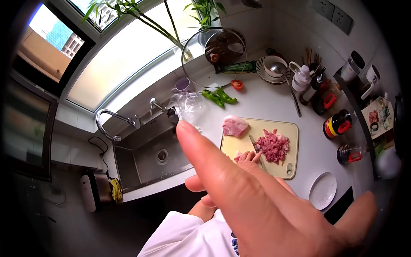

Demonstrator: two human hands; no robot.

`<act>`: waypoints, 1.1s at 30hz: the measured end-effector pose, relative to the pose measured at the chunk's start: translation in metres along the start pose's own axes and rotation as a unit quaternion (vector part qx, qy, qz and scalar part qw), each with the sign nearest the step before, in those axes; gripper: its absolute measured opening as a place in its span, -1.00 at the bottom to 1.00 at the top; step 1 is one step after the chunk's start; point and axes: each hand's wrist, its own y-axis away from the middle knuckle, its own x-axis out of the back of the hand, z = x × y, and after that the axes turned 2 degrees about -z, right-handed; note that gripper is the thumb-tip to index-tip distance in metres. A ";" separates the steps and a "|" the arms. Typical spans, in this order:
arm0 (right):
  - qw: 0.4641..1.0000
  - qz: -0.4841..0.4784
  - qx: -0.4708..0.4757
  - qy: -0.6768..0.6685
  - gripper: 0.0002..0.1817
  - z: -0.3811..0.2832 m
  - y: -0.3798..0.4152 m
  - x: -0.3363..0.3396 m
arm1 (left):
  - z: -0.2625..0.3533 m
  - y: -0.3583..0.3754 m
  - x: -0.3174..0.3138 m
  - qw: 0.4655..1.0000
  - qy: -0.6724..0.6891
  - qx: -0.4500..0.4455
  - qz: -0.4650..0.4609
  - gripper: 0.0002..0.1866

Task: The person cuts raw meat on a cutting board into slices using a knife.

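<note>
My right hand (257, 201) is raised close to the camera, index finger stretched out and thumb spread, holding nothing. It hides much of what lies behind it. My left hand (249, 157) shows in part on the cream cutting board (292, 132), its fingers over a small piece of pork (238, 156). Beside those fingers a knife (252, 140) lies with its blade on the board; its handle is hidden. A heap of cut pork (274, 146) lies right of the blade. A larger chunk of pork (235, 126) rests at the board's far left corner.
Left of the board is a steel sink (141, 150) with a faucet (102, 122). Green peppers (220, 97), a tomato half (236, 85) and a plastic bag (188, 105) lie beyond. A white plate (323, 191) and sauce bottles (336, 125) stand at right.
</note>
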 end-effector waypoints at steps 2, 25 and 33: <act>1.000 0.003 -0.001 -0.002 -0.57 -0.001 -0.001 -0.002 | 0.002 0.001 -0.002 1.000 0.003 0.001 -0.003 -0.30; 0.999 0.013 0.026 -0.014 -0.63 -0.012 -0.006 -0.015 | 0.017 -0.006 0.010 1.000 0.001 0.013 -0.013 -0.40; 0.999 0.020 0.026 -0.016 -0.65 -0.014 -0.001 -0.019 | -0.009 -0.002 -0.004 0.999 -0.029 0.004 0.020 -0.28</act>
